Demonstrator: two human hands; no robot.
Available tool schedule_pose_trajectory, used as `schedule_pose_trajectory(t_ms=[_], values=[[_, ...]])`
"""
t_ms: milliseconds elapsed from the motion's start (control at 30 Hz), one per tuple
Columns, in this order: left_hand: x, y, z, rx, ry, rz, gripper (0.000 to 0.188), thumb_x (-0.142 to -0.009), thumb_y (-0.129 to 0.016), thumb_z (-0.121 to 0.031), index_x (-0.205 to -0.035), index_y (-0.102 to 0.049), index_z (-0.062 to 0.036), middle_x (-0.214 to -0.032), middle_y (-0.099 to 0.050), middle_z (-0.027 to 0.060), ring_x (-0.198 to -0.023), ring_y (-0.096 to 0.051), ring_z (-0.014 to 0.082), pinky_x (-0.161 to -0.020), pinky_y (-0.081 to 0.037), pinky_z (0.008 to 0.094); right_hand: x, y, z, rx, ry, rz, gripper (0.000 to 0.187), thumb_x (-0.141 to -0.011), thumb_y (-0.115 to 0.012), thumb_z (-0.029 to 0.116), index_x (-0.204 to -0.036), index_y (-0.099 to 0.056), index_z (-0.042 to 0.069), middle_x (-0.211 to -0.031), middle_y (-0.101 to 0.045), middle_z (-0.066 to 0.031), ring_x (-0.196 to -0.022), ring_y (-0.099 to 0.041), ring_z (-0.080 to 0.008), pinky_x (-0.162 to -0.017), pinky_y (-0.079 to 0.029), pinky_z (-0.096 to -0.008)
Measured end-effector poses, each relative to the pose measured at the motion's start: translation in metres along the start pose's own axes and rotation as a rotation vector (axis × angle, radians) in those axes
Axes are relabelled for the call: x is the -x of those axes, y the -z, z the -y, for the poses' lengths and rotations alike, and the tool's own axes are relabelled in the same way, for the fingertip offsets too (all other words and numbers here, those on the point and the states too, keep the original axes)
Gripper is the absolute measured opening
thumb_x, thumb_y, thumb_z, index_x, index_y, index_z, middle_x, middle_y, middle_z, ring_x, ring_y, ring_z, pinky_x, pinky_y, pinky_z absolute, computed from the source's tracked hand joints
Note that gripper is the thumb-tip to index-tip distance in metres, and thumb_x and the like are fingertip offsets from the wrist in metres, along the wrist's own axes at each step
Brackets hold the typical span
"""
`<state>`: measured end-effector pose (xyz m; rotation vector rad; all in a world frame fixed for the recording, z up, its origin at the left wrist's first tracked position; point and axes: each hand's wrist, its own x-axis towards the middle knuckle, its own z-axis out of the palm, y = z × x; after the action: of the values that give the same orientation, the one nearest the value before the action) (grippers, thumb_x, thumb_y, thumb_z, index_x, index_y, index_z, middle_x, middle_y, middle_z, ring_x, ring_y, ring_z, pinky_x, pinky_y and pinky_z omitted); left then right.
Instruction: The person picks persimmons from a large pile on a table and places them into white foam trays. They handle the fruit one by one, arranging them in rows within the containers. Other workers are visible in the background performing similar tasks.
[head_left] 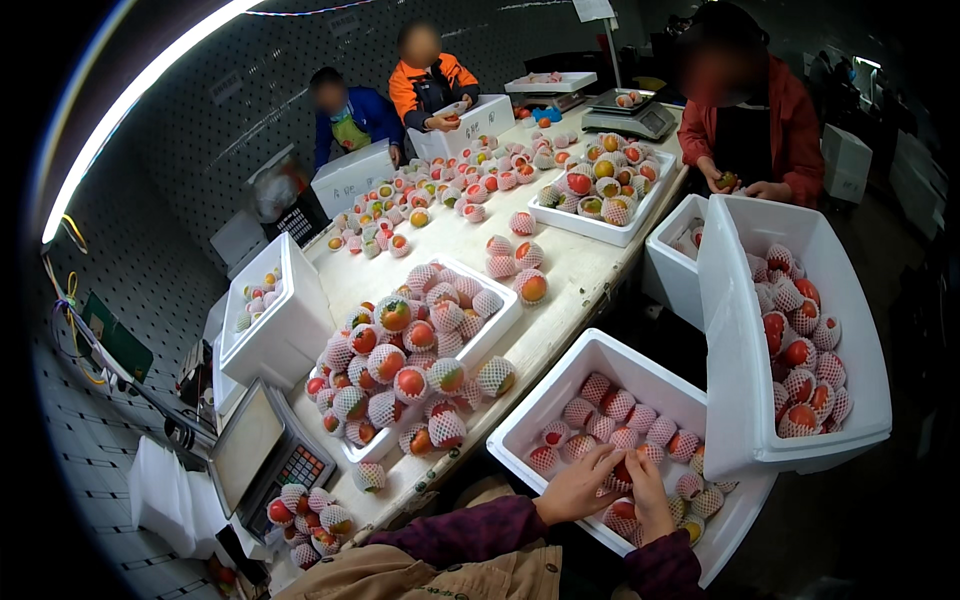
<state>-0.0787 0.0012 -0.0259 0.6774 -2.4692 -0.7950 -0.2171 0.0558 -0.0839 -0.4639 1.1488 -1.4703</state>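
Over a white foam box (512,440) in front of me, my left hand (578,487) and my right hand (652,503) come together around a red tomato (622,474) in a white foam net. Fingers of both hands are closed on it, partly hiding it. Below and around them, net-wrapped tomatoes (620,405) lie in the box in rows. A heaped tray of netted red and green tomatoes (394,313) stands on the table to the left of the box.
A tilted foam box of netted tomatoes (800,360) rises at my right. On the pale table (470,237) are loose tomatoes, another full tray (600,232) and scales (262,455). Two people (430,85) work at the far side; a person in red (795,130) stands at right.
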Motion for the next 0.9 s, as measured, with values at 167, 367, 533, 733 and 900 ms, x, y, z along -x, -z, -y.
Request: schedule_pose_trajectory(t_ms=[167, 367, 533, 733, 900], values=[[0.0010, -0.0007, 0.0008, -0.003, 0.004, -0.003, 0.064, -0.072, -0.072, -0.024, -0.126, -0.041, -0.0069, -0.125, -0.042, 0.0171, -0.111, -0.048, 0.0357, -0.087, -0.045, 0.0393, 0.0014, -0.0005, 0.0016, 0.008, -0.004, 0.006, 0.027, -0.096, -0.045, 0.026, -0.102, -0.056, 0.002, -0.094, -0.058, -0.0034, -0.085, -0.055, -0.0108, -0.077, -0.045, -0.0245], [-0.0002, -0.0009, 0.0000, -0.005, 0.001, -0.005, 0.064, -0.072, -0.072, -0.024, -0.126, -0.041, -0.0073, -0.125, -0.043, 0.0168, -0.110, -0.049, 0.0356, -0.086, -0.045, 0.0389, 0.0026, -0.0028, 0.0047, -0.010, 0.000, -0.002, 0.024, -0.096, -0.044, 0.024, -0.100, -0.056, 0.003, -0.093, -0.058, -0.0031, -0.086, -0.055, -0.0118, -0.077, -0.045, -0.0262], [-0.0005, 0.0010, -0.0016, -0.010, 0.006, 0.004, 0.064, -0.071, -0.072, -0.023, -0.125, -0.041, -0.0067, -0.124, -0.043, 0.0172, -0.109, -0.049, 0.0358, -0.085, -0.046, 0.0389, 0.0009, 0.0005, 0.0000, -0.015, 0.006, 0.010, 0.029, -0.095, -0.046, 0.027, -0.105, -0.056, 0.001, -0.096, -0.059, -0.0041, -0.086, -0.055, -0.0109, -0.077, -0.045, -0.0238], [-0.0001, -0.0007, 0.0008, -0.012, -0.012, -0.017, 0.064, -0.071, -0.071, -0.022, -0.125, -0.041, -0.0059, -0.124, -0.043, 0.0177, -0.109, -0.049, 0.0360, -0.085, -0.046, 0.0393, -0.0012, 0.0030, -0.0034, -0.015, 0.019, 0.027, 0.029, -0.095, -0.047, 0.027, -0.106, -0.056, 0.002, -0.097, -0.059, -0.0040, -0.087, -0.055, -0.0108, -0.078, -0.044, -0.0237], [-0.0004, -0.0004, 0.0000, -0.011, -0.009, -0.012, 0.064, -0.071, -0.071, -0.022, -0.125, -0.041, -0.0064, -0.124, -0.043, 0.0175, -0.109, -0.049, 0.0359, -0.086, -0.046, 0.0397, 0.0014, -0.0009, 0.0022, -0.012, 0.014, 0.026, 0.028, -0.095, -0.046, 0.026, -0.106, -0.056, 0.002, -0.097, -0.059, -0.0039, -0.087, -0.055, -0.0110, -0.078, -0.044, -0.0240]])
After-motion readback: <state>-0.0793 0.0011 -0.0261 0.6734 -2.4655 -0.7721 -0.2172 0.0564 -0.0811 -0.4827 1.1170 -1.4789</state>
